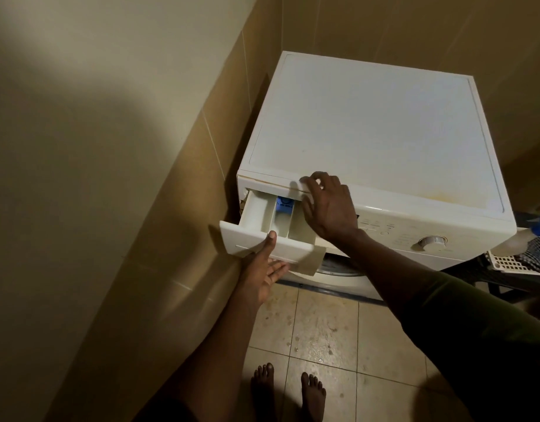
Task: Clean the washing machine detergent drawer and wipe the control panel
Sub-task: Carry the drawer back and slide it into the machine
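While the detergent drawer (256,214) juts well out of the upper left corner of the washing machine (375,126), a person takes it by its front panel. The left hand (261,271) has its thumb hooked over the panel's top edge and its fingers reaching underneath, a pinch grip on the drawer. The right hand (329,205) holds nothing; its loosely spread fingers rest on the machine's front top lip, directly above the drawer slot, apparently bracing the machine. A blue insert (284,205) sits in the drawer's middle compartment, close to the slot. The control panel (393,234) and its dial (431,241) lie farther along the machine's front, not yet touched. A white basket (506,263) stands just beside the machine's far side. The drawer looks to be light, stiff moulded plastic, likely slick with detergent residue. It probably hangs on a catch near the back, so a release may be needed before it comes free. The best hold, on this view, is the front panel for the pull, then a hand beneath the tray to carry its length.
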`<state>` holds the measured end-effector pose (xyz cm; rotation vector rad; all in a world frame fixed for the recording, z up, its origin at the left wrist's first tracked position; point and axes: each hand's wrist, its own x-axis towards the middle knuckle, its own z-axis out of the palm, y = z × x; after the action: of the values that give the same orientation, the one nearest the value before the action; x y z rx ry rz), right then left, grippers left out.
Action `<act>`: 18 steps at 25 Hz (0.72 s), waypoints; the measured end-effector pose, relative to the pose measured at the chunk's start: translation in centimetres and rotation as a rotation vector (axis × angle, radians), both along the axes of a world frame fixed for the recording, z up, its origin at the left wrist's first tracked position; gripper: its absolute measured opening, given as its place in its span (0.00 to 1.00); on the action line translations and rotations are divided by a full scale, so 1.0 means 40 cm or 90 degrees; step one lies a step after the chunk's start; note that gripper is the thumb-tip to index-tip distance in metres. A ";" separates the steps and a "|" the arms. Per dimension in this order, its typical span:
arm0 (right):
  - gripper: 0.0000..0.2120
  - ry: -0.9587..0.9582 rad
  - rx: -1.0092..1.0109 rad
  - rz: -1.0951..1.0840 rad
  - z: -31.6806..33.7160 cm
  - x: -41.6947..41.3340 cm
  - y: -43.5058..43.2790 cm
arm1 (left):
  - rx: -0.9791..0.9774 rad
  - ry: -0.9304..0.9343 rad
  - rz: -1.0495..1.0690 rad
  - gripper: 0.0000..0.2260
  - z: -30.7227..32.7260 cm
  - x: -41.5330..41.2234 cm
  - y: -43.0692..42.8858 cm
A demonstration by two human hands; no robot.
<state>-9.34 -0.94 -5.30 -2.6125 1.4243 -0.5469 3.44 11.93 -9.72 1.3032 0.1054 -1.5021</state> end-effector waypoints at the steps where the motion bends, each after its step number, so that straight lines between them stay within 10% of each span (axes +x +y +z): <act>1: 0.19 -0.005 -0.001 -0.038 0.004 -0.018 -0.012 | -0.002 0.001 0.000 0.25 0.003 0.000 -0.016; 9: 0.34 0.089 0.334 -0.242 -0.038 -0.238 -0.099 | -0.006 -0.019 -0.007 0.25 -0.003 -0.001 -0.133; 18: 0.39 0.134 0.368 -0.230 -0.034 -0.234 -0.106 | 0.002 -0.025 -0.011 0.25 -0.008 0.002 -0.221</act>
<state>-18.71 -5.17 -6.67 -2.0124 1.7986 0.1167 3.50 3.09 -10.05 1.3395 0.0711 -1.4905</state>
